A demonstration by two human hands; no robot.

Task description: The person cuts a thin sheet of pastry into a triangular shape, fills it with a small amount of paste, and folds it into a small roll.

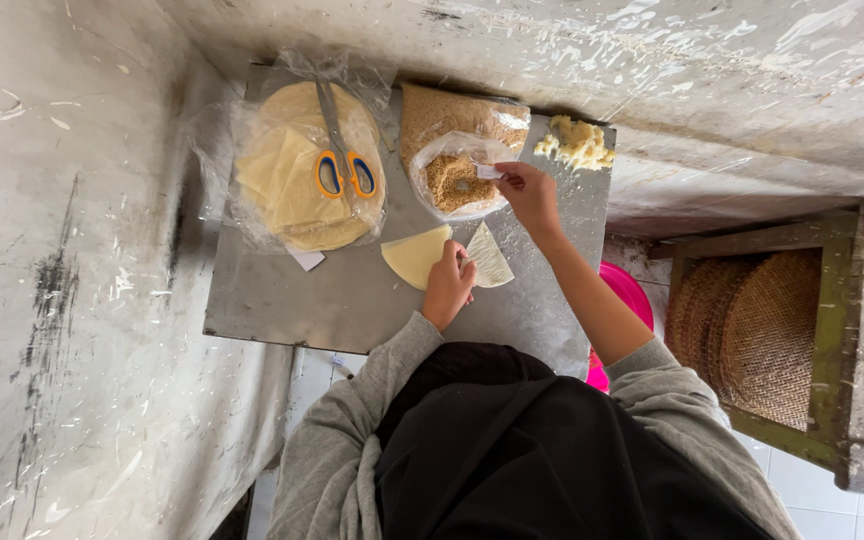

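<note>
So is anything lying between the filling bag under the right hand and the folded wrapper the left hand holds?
Nothing visible: only bare metal tabletop separates the open bag of crumbly filling under the right hand from the folded wrapper at the left hand.

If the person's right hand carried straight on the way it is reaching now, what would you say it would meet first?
The right hand, holding a small white utensil, points toward the open plastic bag of brown crumbs. It would most likely meet the crumbs first; the utensil tip sits at the bag's rim, though its height above them is unclear.

Rough grey plaster walls (62, 300), streaked with white paint, fill the left and top of the frame. A green-framed wooden cabinet (832, 330) stands at right on pale floor tiles (852, 515).
</note>
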